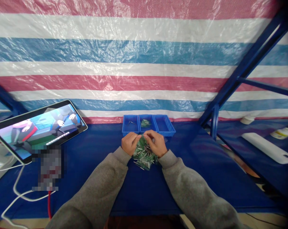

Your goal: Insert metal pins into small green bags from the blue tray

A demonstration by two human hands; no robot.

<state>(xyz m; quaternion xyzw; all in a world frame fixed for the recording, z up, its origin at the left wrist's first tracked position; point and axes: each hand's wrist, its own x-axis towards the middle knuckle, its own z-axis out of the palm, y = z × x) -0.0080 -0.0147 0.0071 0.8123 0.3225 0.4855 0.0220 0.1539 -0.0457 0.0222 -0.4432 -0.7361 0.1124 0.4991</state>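
Note:
My left hand [130, 143] and my right hand [156, 143] are both closed, their thumbs and fingertips pinched close together. Between the fingertips shows a small greenish plastic piece, too small to make out fully. Just below the hands lies a pile of small green-tinted clear plastic bags [146, 162] mixed with thin metal pins [147, 149]. Behind the hands stands a blue three-compartment tray [166, 124]. Its left compartment holds a small metal piece [131, 122], and its middle one holds some greenish bags [145, 122].
A tablet [42, 127] leans at the left with a video on screen. A blurred-out object [50, 168] with a red cable [49, 205] and a white cable [17, 187] lies before it. Blue frame bars [229, 89] rise at right. Beyond them are a white bar [267, 148] and a bottle [282, 133].

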